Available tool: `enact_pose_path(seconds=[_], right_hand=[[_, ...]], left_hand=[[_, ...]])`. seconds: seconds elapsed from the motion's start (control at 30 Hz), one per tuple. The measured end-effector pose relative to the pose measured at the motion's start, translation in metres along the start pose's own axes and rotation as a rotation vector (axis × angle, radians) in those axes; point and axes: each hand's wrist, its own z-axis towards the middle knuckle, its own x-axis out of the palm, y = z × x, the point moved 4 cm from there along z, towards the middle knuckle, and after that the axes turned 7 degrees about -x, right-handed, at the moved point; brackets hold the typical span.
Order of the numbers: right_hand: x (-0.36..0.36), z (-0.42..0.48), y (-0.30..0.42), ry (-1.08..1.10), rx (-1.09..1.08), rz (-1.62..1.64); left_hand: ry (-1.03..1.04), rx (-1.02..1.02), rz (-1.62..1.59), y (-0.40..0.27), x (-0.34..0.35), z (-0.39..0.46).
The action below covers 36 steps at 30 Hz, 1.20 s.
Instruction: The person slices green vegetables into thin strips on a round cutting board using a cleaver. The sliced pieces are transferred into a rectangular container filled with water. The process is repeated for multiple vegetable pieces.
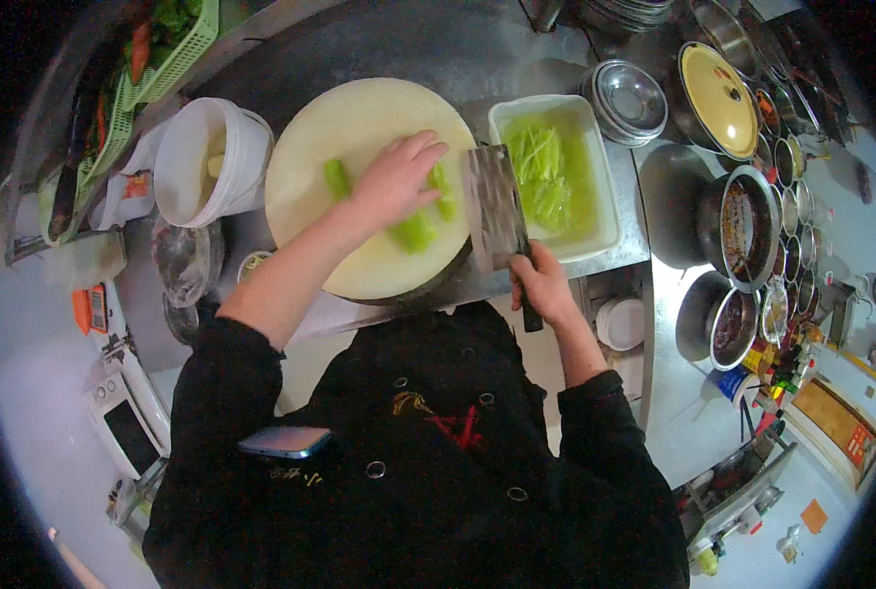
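My right hand [545,283] grips the dark handle of a Chinese cleaver [495,206]. Its broad blade points away from me, beside the right edge of a round, pale cutting board [364,110]. Over the board reaches my left hand [401,177], with a light green vegetable piece [444,193] between its fingertips and thumb; whether it grips the piece is unclear. Two more green chunks, perhaps celtuce, lie partly under that hand and wrist: one at the left [336,178], one nearer me [414,233]. Right of the cleaver, a white rectangular tub [609,199] holds green strips [545,173] in liquid.
A white bucket [246,147] stands left of the board, near green vegetable baskets [180,55]. Stacked metal bowls [629,103] sit behind the tub. Farther right are a yellow-lidded pot [718,99] and metal basins [751,228] of seasoning. The steel counter's front edge [438,305] runs before me.
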Motion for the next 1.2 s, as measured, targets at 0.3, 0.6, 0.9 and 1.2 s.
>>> enact_pose_path(seconds=[0.3, 0.6, 0.9, 1.2], right_hand=[[0.007, 0.007, 0.053, 0.054, -0.070, -0.439], [0.004, 0.021, 0.025, 0.069, -0.110, -0.612], [0.015, 0.034, 0.037, 0.046, -0.230, -0.639], [0.037, 0.052, 0.040, 0.013, -0.171, -0.609]], left_hand=[[0.260, 0.047, 0.207, -0.021, -0.012, -0.053], [0.331, 0.084, 0.255, -0.022, -0.017, -0.044], [0.338, 0.103, 0.289, -0.018, -0.015, -0.047], [0.279, 0.123, 0.309, -0.016, -0.015, -0.050]])
